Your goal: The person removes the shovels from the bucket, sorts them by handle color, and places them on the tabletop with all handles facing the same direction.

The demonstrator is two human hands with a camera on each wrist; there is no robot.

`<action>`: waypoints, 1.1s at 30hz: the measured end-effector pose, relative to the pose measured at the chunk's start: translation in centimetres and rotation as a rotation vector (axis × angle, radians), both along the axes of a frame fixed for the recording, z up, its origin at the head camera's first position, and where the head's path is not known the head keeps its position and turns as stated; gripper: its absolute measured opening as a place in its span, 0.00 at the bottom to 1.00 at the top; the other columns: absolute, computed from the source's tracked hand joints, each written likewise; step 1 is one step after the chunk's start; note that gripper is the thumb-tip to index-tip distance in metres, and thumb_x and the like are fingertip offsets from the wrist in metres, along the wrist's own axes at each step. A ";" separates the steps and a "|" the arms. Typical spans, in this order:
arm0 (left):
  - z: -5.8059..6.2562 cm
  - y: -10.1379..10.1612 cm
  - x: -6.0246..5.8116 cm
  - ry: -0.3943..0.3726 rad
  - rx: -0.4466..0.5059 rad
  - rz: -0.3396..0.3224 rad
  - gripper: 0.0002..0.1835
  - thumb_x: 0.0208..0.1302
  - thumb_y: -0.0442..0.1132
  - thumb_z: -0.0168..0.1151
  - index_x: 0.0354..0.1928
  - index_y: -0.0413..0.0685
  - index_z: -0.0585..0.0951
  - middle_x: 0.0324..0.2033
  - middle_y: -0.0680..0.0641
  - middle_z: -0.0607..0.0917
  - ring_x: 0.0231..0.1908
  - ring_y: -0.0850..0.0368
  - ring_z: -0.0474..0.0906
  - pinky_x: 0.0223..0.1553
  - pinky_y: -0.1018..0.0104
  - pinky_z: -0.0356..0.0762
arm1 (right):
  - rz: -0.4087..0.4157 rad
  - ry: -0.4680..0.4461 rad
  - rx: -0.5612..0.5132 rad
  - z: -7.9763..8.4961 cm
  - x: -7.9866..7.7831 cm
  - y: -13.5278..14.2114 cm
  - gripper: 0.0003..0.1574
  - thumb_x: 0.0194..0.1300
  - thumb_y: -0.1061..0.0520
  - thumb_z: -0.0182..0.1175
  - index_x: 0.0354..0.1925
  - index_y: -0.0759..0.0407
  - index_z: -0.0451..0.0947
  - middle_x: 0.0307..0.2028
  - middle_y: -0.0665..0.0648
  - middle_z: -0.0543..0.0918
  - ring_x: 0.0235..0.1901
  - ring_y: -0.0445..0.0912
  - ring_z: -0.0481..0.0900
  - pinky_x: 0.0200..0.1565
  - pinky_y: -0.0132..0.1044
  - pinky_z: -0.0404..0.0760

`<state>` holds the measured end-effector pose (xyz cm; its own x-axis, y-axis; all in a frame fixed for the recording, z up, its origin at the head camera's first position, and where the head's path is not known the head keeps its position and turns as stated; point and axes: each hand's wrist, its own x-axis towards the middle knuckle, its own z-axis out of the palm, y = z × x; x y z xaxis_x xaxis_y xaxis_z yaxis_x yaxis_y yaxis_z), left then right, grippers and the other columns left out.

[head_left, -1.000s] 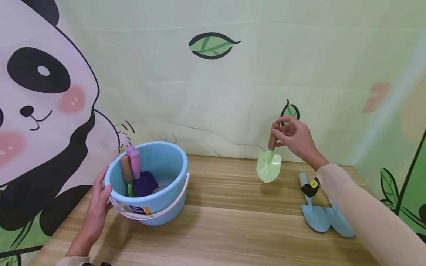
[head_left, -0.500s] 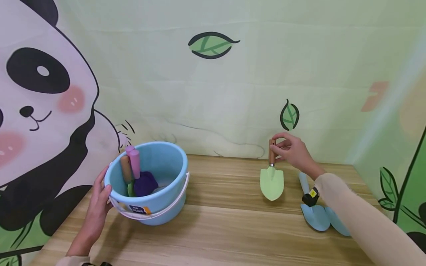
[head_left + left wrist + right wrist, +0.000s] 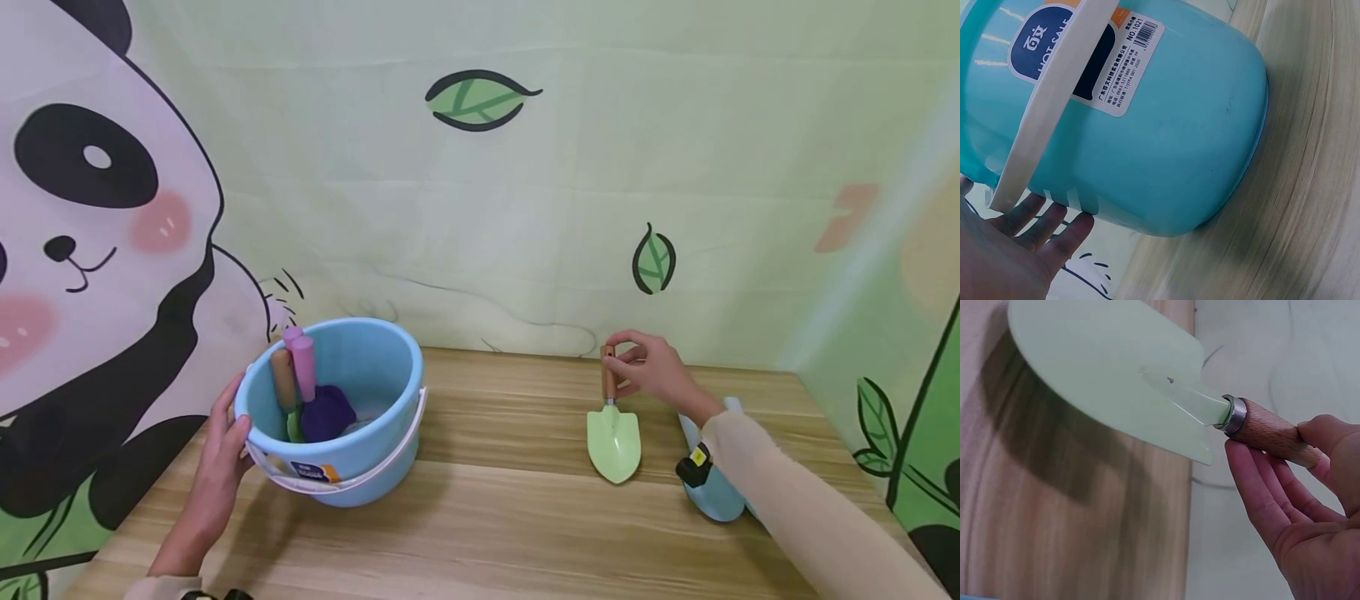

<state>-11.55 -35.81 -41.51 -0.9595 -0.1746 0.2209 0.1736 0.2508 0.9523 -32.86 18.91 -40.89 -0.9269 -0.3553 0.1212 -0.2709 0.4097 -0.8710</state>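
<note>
A light-green hand trowel [image 3: 613, 442] with a wooden handle [image 3: 1272, 431] is pinched by my right hand [image 3: 651, 368] between thumb and fingers. Its blade points toward me, low over the table, casting a shadow on the wood in the right wrist view. On the left stands a light-blue bucket [image 3: 341, 475] with a white carrying handle [image 3: 1050, 106]. My left hand [image 3: 222, 450] rests against the bucket's left side near the rim, fingers extended along the outer wall. Inside the bucket are pink handles [image 3: 303, 367], a wooden handle [image 3: 283, 379] and a dark purple piece [image 3: 328, 412].
Light-blue shovels [image 3: 716, 496] lie on the right of the wooden table [image 3: 510, 517], partly hidden under my right forearm. Behind the table hangs a pale green backdrop [image 3: 450, 225] printed with a panda [image 3: 112, 183] and leaves.
My right hand has come down and toward me with the trowel, whose blade is now lower, nearer the table. The left hand and the bucket have stayed in place.
</note>
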 end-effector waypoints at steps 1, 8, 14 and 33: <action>0.0 0.0 0.0 0.001 0.003 0.000 0.32 0.81 0.53 0.35 0.82 0.73 0.44 0.80 0.51 0.47 0.74 0.48 0.52 0.65 0.24 0.52 | -0.001 -0.004 0.004 -0.2 0.0 0.0 0.23 0.73 0.59 0.64 0.62 0.65 0.73 0.44 0.71 0.86 0.36 0.54 0.88 0.38 0.56 0.87; 0.0 -0.2 -0.2 -0.004 0.019 0.000 0.32 0.81 0.53 0.36 0.82 0.72 0.45 0.80 0.50 0.48 0.73 0.52 0.54 0.68 0.38 0.58 | -0.026 -0.029 0.041 -1.4 0.0 0.2 0.23 0.73 0.57 0.64 0.62 0.64 0.73 0.44 0.69 0.86 0.35 0.53 0.88 0.36 0.49 0.88; 0.2 -0.1 -0.1 -0.010 0.004 -0.001 0.32 0.81 0.54 0.35 0.82 0.74 0.44 0.80 0.50 0.48 0.72 0.53 0.54 0.68 0.40 0.59 | -0.049 -0.068 0.014 -2.7 0.0 0.4 0.25 0.75 0.55 0.62 0.63 0.65 0.70 0.42 0.67 0.85 0.35 0.52 0.87 0.37 0.49 0.88; 0.0 0.2 0.0 -0.002 0.013 0.001 0.31 0.81 0.54 0.35 0.81 0.76 0.45 0.80 0.51 0.46 0.74 0.45 0.50 0.64 0.22 0.49 | -0.060 -0.219 0.010 -4.6 0.4 0.5 0.25 0.74 0.60 0.61 0.64 0.68 0.70 0.40 0.67 0.86 0.32 0.51 0.88 0.33 0.47 0.88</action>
<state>-11.56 -35.62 -41.46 -0.9599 -0.1784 0.2163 0.1712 0.2382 0.9560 -32.41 19.43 -45.51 -0.9501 -0.2990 -0.0888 -0.0506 0.4287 -0.9020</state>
